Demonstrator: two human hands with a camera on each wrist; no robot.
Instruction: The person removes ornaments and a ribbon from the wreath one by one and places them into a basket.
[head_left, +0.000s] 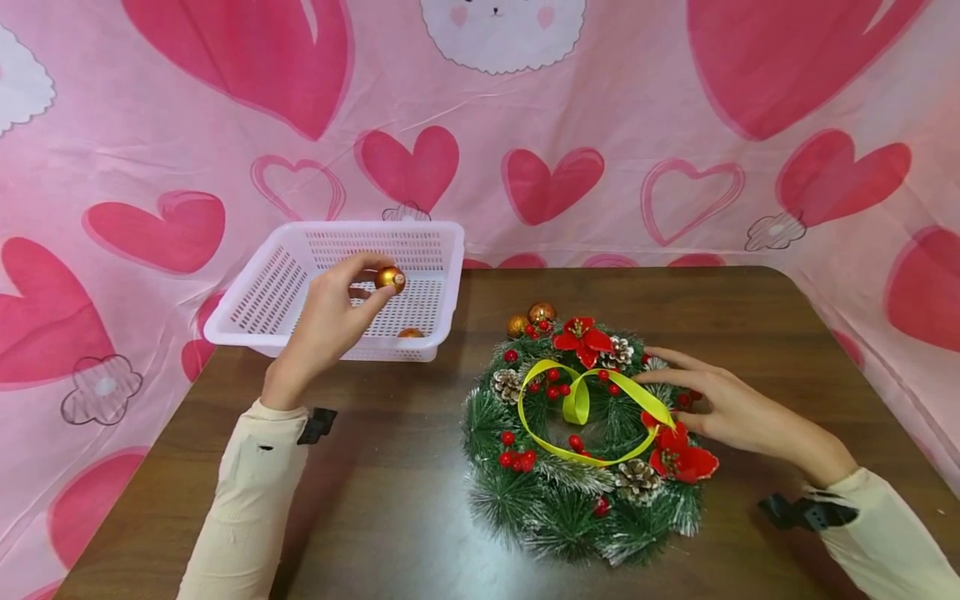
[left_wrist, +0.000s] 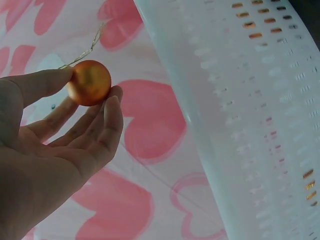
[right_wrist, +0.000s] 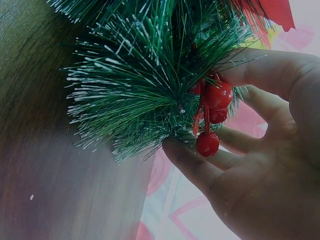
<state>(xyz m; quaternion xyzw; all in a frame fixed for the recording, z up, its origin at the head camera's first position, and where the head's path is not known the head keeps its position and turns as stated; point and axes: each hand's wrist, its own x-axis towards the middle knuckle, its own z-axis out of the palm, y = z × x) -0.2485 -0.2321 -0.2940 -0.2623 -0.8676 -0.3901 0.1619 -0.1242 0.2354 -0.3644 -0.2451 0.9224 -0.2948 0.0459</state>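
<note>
Between thumb and fingers, my left hand (head_left: pixel 330 310) pinches a shiny gold Christmas ball (head_left: pixel 386 277) above the white plastic basket (head_left: pixel 458 279). A thin gold hanging loop (left_wrist: pixel 93 47) trails from the ball in the left wrist view. My right hand (head_left: pixel 738 417) touches the right side of a green Christmas wreath (head_left: pixel 517 500), its fingers spread over the outer needles. Close to that palm hang red berries (right_wrist: pixel 218 95). Red flowers (head_left: pixel 582 340), frosted pine cones (head_left: pixel 637 481) and a loop of yellow ribbon (head_left: pixel 576 406) decorate the wreath, which lies flat on the table.
Two gold balls (head_left: pixel 542 312) lie on the brown table (head_left: pixel 375 500) just behind the wreath. Another gold ball (head_left: pixel 410 332) is inside the basket, near its front wall. A pink heart-patterned cloth (head_left: pixel 480 183) hangs behind the table and along its sides.
</note>
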